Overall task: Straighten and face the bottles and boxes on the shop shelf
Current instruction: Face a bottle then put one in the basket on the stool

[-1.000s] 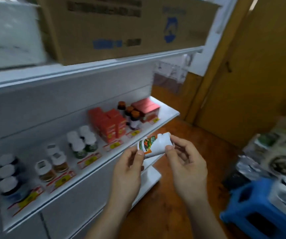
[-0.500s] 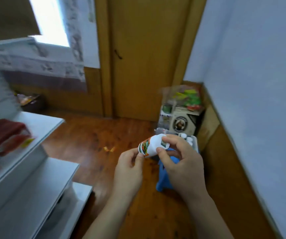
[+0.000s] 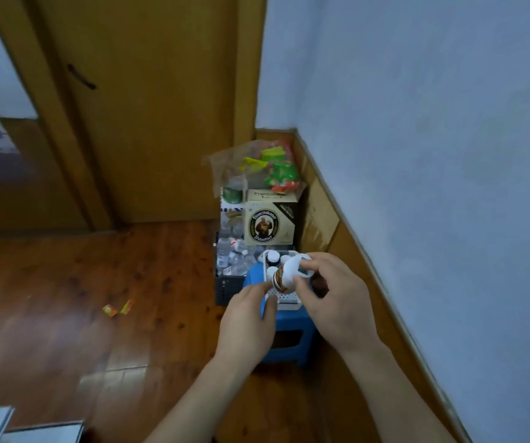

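Both hands (image 3: 292, 302) pinched one small white plastic bottle (image 3: 287, 272) over a blue plastic stool (image 3: 286, 330); shelf out of view, facing evidently unfinished.

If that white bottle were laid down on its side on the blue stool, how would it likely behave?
The white bottle looks round-bodied, so on its side it would probably roll. It seems light: the left hand and right hand hold it by fingertips only. On the blue stool, little bare top shows beside the white basket.
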A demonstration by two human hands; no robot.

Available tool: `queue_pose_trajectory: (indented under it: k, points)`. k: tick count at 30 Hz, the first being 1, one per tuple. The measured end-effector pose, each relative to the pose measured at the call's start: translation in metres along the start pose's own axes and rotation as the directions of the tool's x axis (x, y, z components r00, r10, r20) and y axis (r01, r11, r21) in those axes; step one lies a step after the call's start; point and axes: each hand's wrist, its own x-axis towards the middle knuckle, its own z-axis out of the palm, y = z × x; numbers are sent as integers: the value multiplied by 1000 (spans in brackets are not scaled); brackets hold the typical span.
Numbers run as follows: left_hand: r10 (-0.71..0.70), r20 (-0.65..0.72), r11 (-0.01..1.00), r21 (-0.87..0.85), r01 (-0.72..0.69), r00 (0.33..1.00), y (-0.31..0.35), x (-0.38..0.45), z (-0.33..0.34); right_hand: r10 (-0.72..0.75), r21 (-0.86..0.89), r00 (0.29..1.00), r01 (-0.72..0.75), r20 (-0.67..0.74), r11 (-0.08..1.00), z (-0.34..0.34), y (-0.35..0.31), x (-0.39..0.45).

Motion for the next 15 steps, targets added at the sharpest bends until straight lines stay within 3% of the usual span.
queue_pose_trajectory:
  k: [7, 11, 15]
  points:
    - [0, 132, 927, 373, -50, 991, -46, 121, 37, 184, -137, 967, -161, 177, 977, 83, 101, 78]
    - [-106, 239, 880, 474, -20, 965, -66, 160, 62, 285, -208, 905, -227, 317, 952, 134, 162, 93]
    - [-180, 279, 854, 519, 10, 943, -81, 200, 92, 289, -260, 864, -192, 413, 946, 174, 218, 106]
